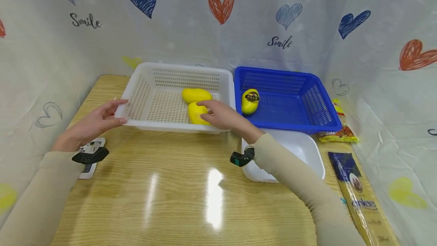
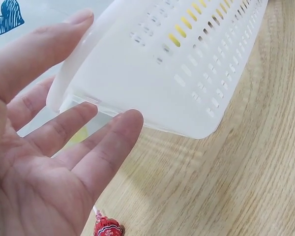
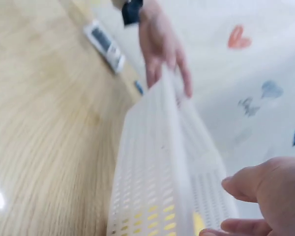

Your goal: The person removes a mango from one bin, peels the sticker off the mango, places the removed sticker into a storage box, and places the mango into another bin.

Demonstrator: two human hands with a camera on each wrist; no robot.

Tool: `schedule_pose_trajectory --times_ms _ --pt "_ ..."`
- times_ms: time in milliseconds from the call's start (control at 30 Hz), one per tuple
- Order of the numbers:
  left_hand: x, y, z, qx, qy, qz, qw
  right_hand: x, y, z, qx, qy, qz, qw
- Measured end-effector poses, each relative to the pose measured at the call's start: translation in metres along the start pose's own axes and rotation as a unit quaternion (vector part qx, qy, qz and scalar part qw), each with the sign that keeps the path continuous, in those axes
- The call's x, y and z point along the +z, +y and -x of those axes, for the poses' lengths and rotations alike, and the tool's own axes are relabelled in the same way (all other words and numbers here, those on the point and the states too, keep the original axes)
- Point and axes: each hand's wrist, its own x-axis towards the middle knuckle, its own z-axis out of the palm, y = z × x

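Observation:
A white perforated basket [image 1: 170, 126] stands on the wooden table [image 1: 177, 185] and holds two yellow mango-shaped fruits. My right hand [image 1: 209, 110] reaches into it, with fingers curled round the nearer fruit [image 1: 194, 115]; the other fruit [image 1: 196, 95] lies just behind. My left hand [image 1: 116, 112] has straight fingers at the basket's front left corner. In the left wrist view the left hand [image 2: 64, 147] is spread, thumb above the rim of the basket [image 2: 177, 73] and fingers below. The blurred right wrist view shows the basket's wall [image 3: 157, 167] and my right hand's curled fingers [image 3: 265, 196].
A blue basket [image 1: 290, 126] to the right holds one labelled yellow fruit [image 1: 250, 101]. A white tub [image 1: 304, 151] sits under my right forearm. A pasta packet [image 1: 362, 196] and a snack bag [image 1: 341, 132] lie at the right edge. A small white device [image 1: 90, 158] lies by my left wrist.

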Motion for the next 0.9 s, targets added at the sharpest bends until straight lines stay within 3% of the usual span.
schedule_pose_trajectory --times_ms 167,267,333,433,567,767,900 --pt "0.000 -0.002 -0.001 0.001 0.003 -0.003 1.0000 -0.019 0.007 0.044 0.014 0.107 -0.077 0.991" --pt "0.000 -0.002 0.000 -0.004 0.004 -0.009 0.9999 -0.035 0.030 0.056 0.062 0.166 -0.092 0.980" --pt "-0.001 -0.002 0.000 -0.009 0.005 -0.013 0.9999 -0.046 0.052 0.059 0.110 0.184 -0.105 0.971" --pt "-0.001 -0.002 0.000 -0.010 0.004 -0.010 0.9999 -0.056 0.085 0.055 0.170 0.177 -0.132 0.960" --pt "-0.001 -0.002 0.000 -0.008 0.005 -0.009 0.9999 -0.060 0.112 0.044 0.214 0.144 -0.145 0.955" --pt "-0.002 -0.002 0.000 -0.008 0.006 -0.029 0.9995 -0.063 0.125 0.026 0.243 0.133 -0.103 0.955" --pt "-0.002 -0.001 0.001 -0.010 0.006 -0.027 0.9996 -0.064 0.132 0.016 0.236 0.120 -0.061 0.962"
